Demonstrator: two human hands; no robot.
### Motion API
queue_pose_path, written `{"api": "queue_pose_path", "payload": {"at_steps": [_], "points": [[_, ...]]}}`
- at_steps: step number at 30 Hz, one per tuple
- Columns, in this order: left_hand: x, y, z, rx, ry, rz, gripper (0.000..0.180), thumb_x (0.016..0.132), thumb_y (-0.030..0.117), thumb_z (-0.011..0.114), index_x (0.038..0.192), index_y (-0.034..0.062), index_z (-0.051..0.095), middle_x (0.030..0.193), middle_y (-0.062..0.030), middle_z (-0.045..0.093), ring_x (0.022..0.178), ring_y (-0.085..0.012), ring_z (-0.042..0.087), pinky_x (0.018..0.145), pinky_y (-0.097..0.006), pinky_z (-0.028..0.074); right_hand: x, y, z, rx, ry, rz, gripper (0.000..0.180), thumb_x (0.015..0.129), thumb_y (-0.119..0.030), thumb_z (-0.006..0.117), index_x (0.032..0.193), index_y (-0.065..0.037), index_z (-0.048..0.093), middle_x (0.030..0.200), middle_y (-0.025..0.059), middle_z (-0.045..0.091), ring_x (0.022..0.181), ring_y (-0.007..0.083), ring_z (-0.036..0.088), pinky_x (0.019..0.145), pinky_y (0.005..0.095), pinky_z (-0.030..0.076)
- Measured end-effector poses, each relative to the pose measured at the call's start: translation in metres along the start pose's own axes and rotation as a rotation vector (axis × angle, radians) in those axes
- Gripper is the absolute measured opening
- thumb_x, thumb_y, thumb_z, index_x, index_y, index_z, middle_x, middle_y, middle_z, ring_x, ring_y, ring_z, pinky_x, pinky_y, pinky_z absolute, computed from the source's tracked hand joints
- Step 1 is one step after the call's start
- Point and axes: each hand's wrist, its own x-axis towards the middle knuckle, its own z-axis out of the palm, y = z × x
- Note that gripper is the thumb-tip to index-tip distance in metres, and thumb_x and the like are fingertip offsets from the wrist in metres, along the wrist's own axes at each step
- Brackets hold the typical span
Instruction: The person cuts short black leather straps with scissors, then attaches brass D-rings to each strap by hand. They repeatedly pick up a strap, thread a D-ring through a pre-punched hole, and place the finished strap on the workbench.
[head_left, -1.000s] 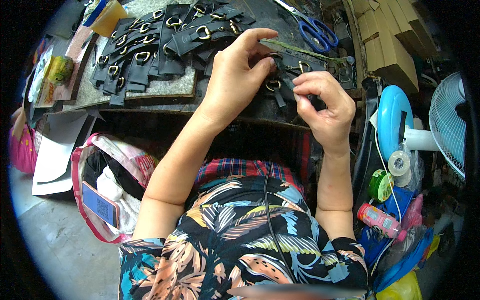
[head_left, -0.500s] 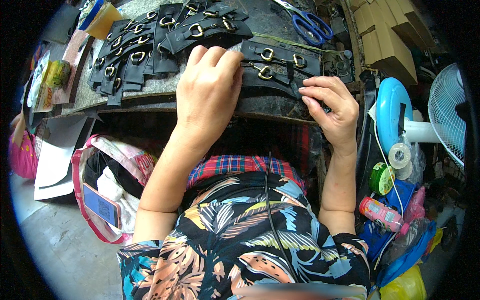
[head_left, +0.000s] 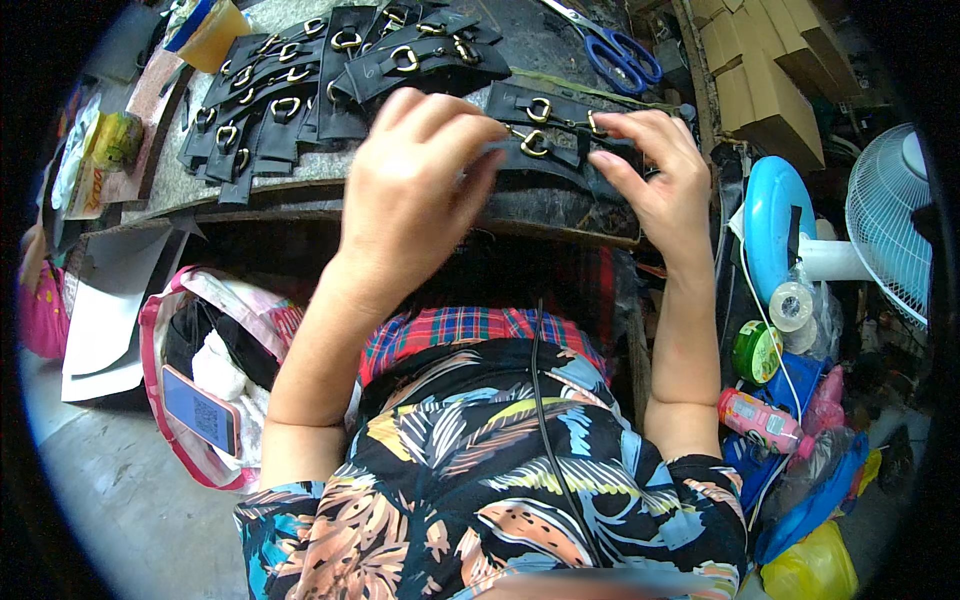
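Note:
Two black leather straps (head_left: pixel 545 166) with gold-coloured D-rings and small clasps lie one beyond the other on the workbench in front of me. My left hand (head_left: pixel 420 185) hovers by their left ends, fingers bent and thumb below. Motion blurs it, so any grip there is unclear. At the right ends is my right hand (head_left: pixel 660 165), thumb and forefinger apart, fingertips over the far strap near its ring. Nothing shows between them. Left of my left hand, several similar black straps (head_left: pixel 285 112) with gold rings lie overlapped in a pile.
Blue-handled scissors (head_left: pixel 618 60) lie at the bench's far right, near cardboard boxes (head_left: pixel 765 90). A yellowish tub (head_left: pixel 210 35) stands far left. A white fan (head_left: pixel 890 225) and a blue round object (head_left: pixel 775 230) are right of the bench. At lower left, a bag holds a phone (head_left: pixel 200 410).
My right hand has shifted up from the near strap to the far one, its thumb and forefinger wider apart. My left hand has turned, its forefinger reaching further right. The view has shifted slightly.

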Motion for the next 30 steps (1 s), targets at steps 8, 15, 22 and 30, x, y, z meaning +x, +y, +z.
{"api": "queue_pose_path", "payload": {"at_steps": [8,15,22,30], "points": [[-0.007,0.01,0.017,-0.052,-0.002,-0.036,0.018,0.079,0.004,0.079,0.095,0.0072,0.07,0.094,-0.0068,0.068,0.09,-0.0298,0.062,0.078,-0.039,0.054,0.004,0.005,0.008,0.372,0.025,0.3,0.014,0.086,-0.012,0.081,0.086,0.0,0.073,0.083,0.0045,0.067,0.081,0.0155,0.062,0.077,0.029,0.049],[-0.009,0.009,0.017,-0.07,-0.007,-0.033,0.018,0.079,0.004,0.079,0.094,0.0066,0.07,0.094,-0.0072,0.068,0.089,-0.0301,0.062,0.077,-0.039,0.054,-0.001,0.004,0.009,0.428,0.023,0.335,0.015,0.084,-0.012,0.083,0.083,-0.001,0.074,0.08,0.0039,0.066,0.079,0.015,0.061,0.074,0.0295,0.048],[0.002,-0.015,-0.02,0.068,0.118,-0.006,0.015,0.08,0.007,0.078,0.092,0.0072,0.069,0.094,-0.0075,0.068,0.091,-0.0303,0.062,0.081,-0.04,0.054,0.001,0.0,0.012,0.126,-0.031,0.193,0.012,0.08,-0.011,0.085,0.085,-0.005,0.076,0.084,0.0067,0.069,0.083,0.0218,0.064,0.078,0.0346,0.05],[0.026,-0.153,-0.113,0.807,0.539,-0.198,0.063,0.079,0.014,0.081,0.137,0.0085,0.059,0.132,-0.0223,0.061,0.128,-0.0384,0.056,0.106,-0.046,0.047,0.014,-0.001,-0.002,0.222,0.051,0.208,0.011,0.089,-0.007,0.077,0.093,-0.001,0.069,0.089,0.0042,0.064,0.084,0.0149,0.059,0.078,0.0286,0.047]]}}
